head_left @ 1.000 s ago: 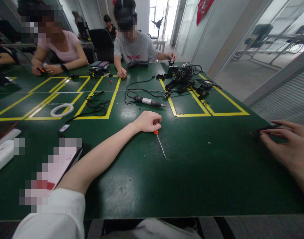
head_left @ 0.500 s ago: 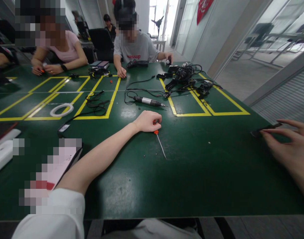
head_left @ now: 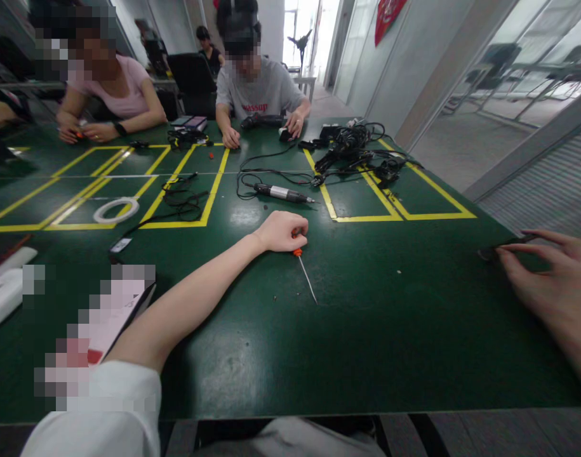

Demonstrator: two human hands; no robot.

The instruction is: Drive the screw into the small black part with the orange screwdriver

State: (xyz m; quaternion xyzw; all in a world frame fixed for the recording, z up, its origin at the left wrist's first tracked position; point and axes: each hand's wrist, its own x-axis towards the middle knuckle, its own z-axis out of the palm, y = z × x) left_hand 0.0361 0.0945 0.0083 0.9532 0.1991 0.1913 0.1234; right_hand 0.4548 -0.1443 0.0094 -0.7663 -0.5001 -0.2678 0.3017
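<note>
My left hand (head_left: pixel 283 231) rests on the green table with its fingers wrapped round the orange handle of a screwdriver (head_left: pixel 307 277). The thin metal shaft points toward me and slightly right, its tip close to the tabletop. At the right edge of the table, my right hand (head_left: pixel 547 266) pinches a small, flat black piece (head_left: pixel 489 252) between thumb and fingers. What kind of piece it is cannot be made out. Two tiny screw-like bits (head_left: pixel 275 298) lie left of the screwdriver's shaft.
A corded electric screwdriver (head_left: pixel 283 193) lies beyond my left hand. Tangled black cables (head_left: pixel 350 149) are piled at the far right. A white ring (head_left: pixel 116 210), a phone-like slab (head_left: pixel 112 314) and a white power strip (head_left: pixel 4 295) are at left. Co-workers sit across the table.
The co-worker opposite has brought one hand inward, with a small dark object, to the table. My own hands hold nearly the same positions.
</note>
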